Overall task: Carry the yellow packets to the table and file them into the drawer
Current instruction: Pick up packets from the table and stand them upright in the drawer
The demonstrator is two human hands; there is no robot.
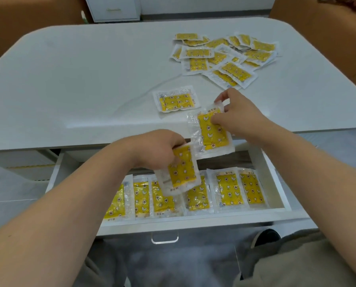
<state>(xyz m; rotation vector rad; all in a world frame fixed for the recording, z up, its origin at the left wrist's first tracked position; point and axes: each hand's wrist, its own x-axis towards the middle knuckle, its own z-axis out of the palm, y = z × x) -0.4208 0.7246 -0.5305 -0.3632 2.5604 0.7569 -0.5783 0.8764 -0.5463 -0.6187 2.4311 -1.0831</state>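
My left hand [156, 148] grips a yellow packet [180, 170] by its top and holds it over the open white drawer [193, 221]. My right hand [239, 114] pinches a second yellow packet [211, 133] at the table's front edge, above the drawer's back. Several yellow packets [228, 190] lie side by side in a row in the drawer. One single packet [176, 101] lies flat on the white table [80, 79]. A loose pile of several packets [224, 59] lies at the far right of the table.
The drawer has a metal handle [164, 238] on its front, just above my lap. A white cabinet [113, 8] stands behind the table. Brown furniture flanks it at the left and right.
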